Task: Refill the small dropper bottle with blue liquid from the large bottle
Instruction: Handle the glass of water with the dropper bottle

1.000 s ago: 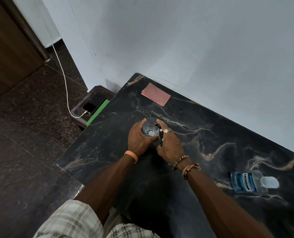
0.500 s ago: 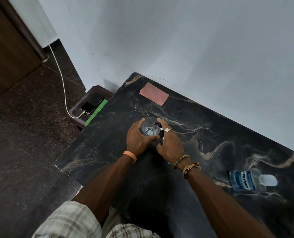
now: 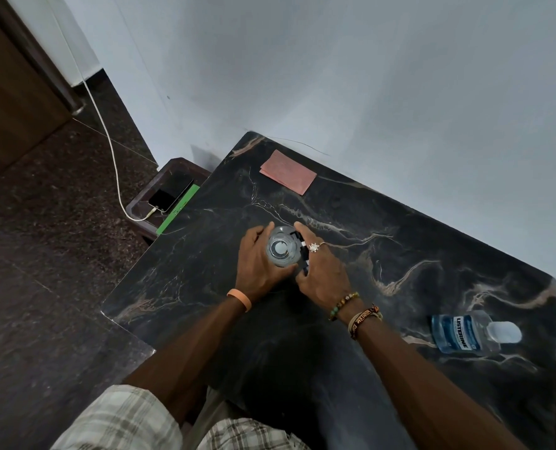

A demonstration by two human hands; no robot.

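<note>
The left hand (image 3: pixel 257 264) curls round a clear vessel (image 3: pixel 280 250) mid-worktop (image 3: pixel 400 254) while the right hand (image 3: pixel 323 277) pinches a black-and-white dropper (image 3: pixel 303 254) at its rim; the large bottle (image 3: pixel 465 332) lies sideways well apart, so refilling likely needs it fetched and opened

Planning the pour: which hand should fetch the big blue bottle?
Probably the right hand, once it sets down the dropper: the bottle lies right of that arm; the left hand grips the glass.
</note>
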